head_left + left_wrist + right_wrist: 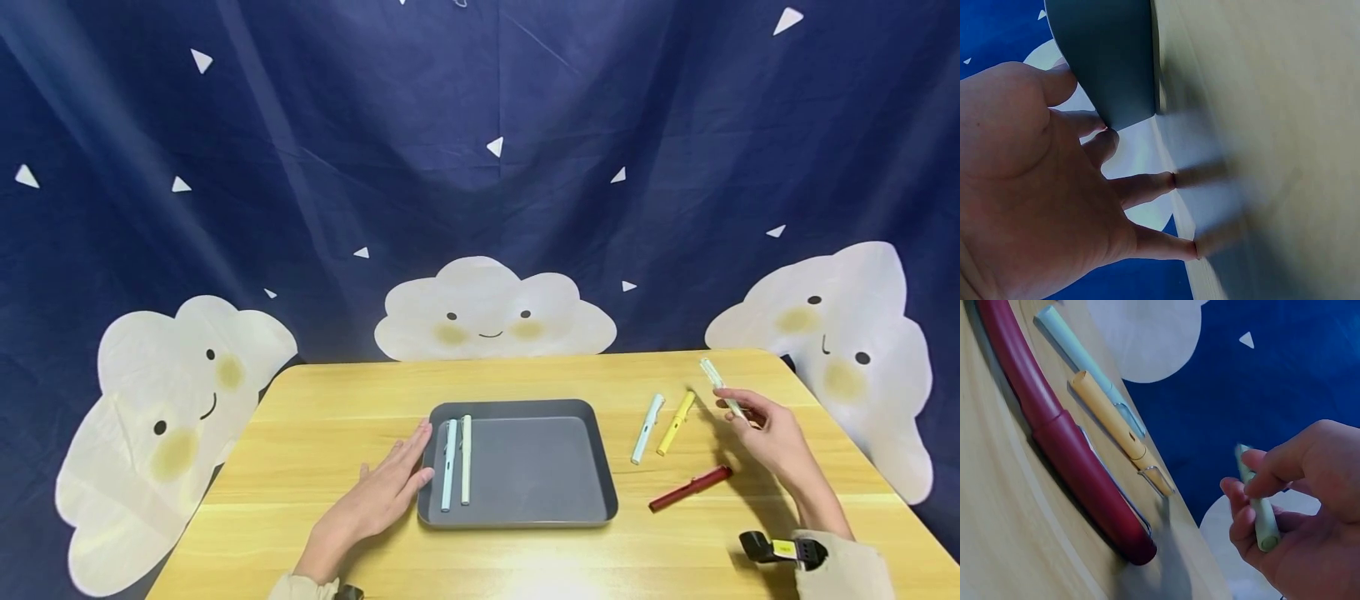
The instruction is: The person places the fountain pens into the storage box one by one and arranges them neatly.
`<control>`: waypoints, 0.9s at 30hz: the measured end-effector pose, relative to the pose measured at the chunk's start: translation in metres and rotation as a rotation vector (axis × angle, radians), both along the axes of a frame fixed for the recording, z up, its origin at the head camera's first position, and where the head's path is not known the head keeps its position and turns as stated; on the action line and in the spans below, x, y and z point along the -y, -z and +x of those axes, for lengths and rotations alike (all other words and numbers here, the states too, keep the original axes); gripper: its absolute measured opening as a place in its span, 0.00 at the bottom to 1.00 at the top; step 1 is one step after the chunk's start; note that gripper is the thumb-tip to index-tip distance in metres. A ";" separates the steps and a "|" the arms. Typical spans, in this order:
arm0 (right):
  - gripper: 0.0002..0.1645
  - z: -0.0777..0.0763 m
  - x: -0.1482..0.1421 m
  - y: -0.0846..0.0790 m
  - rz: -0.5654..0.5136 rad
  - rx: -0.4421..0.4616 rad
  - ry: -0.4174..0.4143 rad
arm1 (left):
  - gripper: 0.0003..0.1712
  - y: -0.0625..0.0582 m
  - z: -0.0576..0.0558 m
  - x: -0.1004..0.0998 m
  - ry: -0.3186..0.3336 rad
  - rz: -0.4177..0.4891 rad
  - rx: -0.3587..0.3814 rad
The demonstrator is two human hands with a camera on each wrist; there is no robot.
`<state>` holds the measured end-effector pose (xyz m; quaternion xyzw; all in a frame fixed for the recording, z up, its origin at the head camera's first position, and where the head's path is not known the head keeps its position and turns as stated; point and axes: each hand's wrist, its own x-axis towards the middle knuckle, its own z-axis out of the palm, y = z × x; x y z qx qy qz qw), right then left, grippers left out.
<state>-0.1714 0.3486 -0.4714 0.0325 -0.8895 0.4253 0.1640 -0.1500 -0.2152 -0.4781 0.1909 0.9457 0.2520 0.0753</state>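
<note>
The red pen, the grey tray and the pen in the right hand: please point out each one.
red pen (690,487), head view, middle of its barrel
grey tray (525,411), head view, far rim
pale green pen (1261,515), right wrist view, barrel below the thumb

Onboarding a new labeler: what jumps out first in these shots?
The grey tray in the middle of the wooden table, with two pale pens lying along its left side. The left hand rests flat against the tray's left edge. To the right, the right hand holds a pale green pen above three loose pens, light blue, yellow and red.
</note>
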 end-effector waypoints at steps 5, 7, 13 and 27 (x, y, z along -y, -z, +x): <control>0.17 -0.001 0.002 0.000 -0.011 -0.031 -0.016 | 0.37 0.001 0.000 0.000 -0.001 0.002 -0.005; 0.17 -0.002 0.003 0.000 -0.026 -0.052 -0.041 | 0.37 0.001 0.000 0.000 0.000 0.002 -0.007; 0.18 -0.004 0.008 0.000 -0.087 -0.126 -0.105 | 0.37 0.000 0.000 0.000 0.001 0.003 -0.002; 0.22 -0.001 0.023 -0.011 -0.208 -0.057 -0.122 | 0.37 0.001 0.000 0.000 0.003 0.001 0.000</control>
